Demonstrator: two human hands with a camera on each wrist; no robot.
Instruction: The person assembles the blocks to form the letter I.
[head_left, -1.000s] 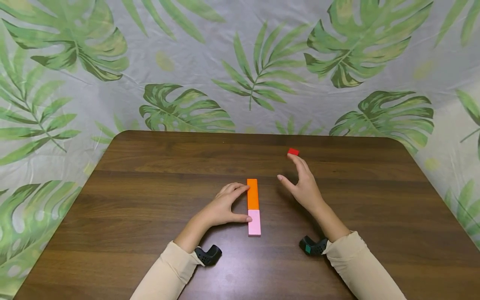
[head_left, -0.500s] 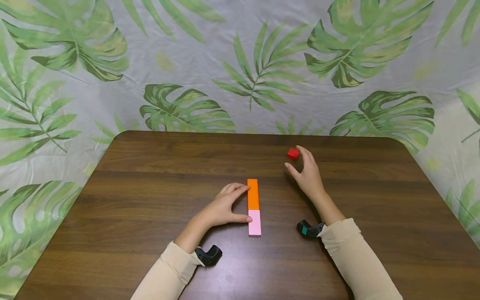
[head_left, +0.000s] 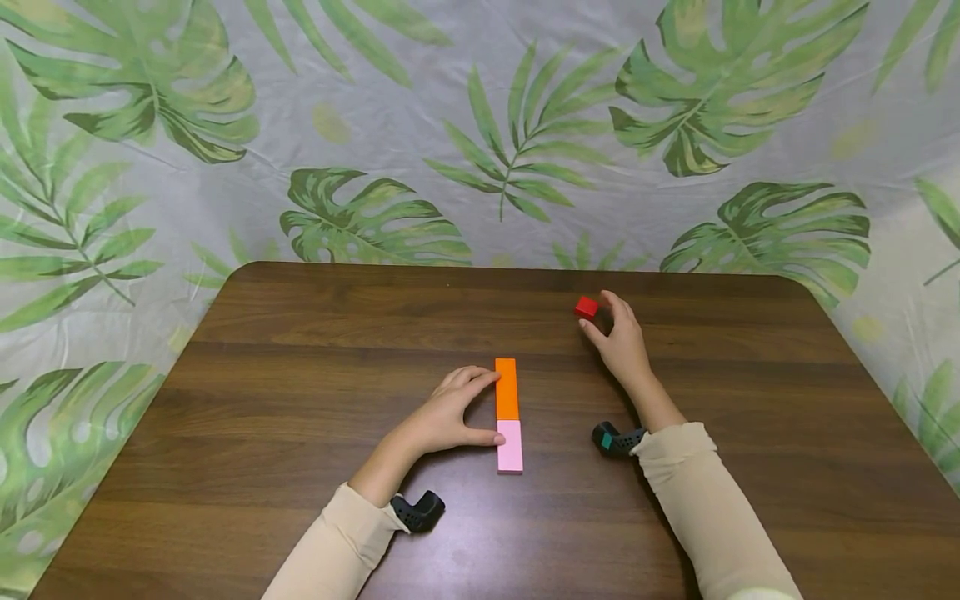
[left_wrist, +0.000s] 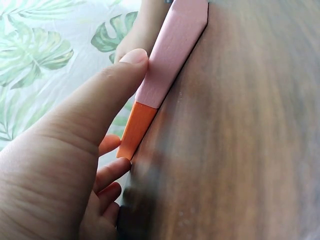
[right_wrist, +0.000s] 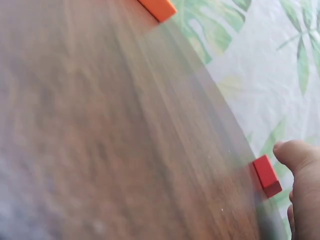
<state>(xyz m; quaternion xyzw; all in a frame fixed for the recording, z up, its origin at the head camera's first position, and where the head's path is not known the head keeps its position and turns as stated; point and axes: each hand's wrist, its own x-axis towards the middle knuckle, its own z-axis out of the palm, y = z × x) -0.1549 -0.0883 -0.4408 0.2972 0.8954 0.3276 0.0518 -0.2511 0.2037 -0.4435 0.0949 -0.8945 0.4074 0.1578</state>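
An orange block point(head_left: 506, 388) and a pink block point(head_left: 509, 446) lie end to end in a straight line on the table. The left hand point(head_left: 442, 414) is at their left side, its thumb touching the pink block and its index fingertip at the orange block. In the left wrist view the thumb point(left_wrist: 134, 56) lies along the pink block's edge. Farther back sits a small red block point(head_left: 587, 307). Just right of it is the right hand point(head_left: 623, 337), thumb and fingers spread apart around its near right side, with nothing held. The right wrist view shows the thumb point(right_wrist: 292, 152) beside the red block point(right_wrist: 267, 175).
The brown wooden table point(head_left: 337, 317) has rounded far corners. Behind it hangs a leaf-patterned cloth point(head_left: 390, 125). Both wrists wear black devices point(head_left: 418, 511) near beige sleeves point(head_left: 720, 508).
The right hand has shifted right and farther back, from the near side of the red block to its right side, uncovering the block. The left hand stays at the orange and pink blocks.
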